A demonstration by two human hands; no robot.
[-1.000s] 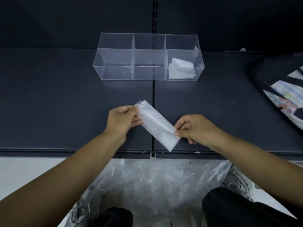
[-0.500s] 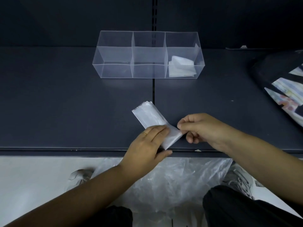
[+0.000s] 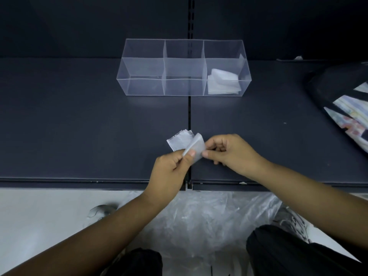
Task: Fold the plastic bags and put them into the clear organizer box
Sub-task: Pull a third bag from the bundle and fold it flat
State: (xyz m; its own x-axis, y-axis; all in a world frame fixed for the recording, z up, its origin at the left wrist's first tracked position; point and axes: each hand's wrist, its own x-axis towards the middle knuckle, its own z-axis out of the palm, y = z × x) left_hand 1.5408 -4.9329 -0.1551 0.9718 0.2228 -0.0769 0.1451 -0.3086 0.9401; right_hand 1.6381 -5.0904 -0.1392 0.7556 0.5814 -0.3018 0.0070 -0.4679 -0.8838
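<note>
- The shelf (image 3: 79, 126) was a plain dark slate blue, with a black seam (image 3: 189, 120) down its middle.
- The organizer box (image 3: 143, 84) was clear and colourless.
- The folded bags (image 3: 223, 82) in its right compartment were milky white.
- The plastic bag (image 3: 180, 142) near the front edge was translucent greyish white.
- The black bag (image 3: 334, 80) at the right edge carried pastel patches of pink, blue and yellow.

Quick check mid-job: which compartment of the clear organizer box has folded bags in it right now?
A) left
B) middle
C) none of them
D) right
D: the folded bags lie in the right compartment of the clear organizer box. The other two show nothing inside, while the left hand and right hand pinch another plastic bag.
</note>
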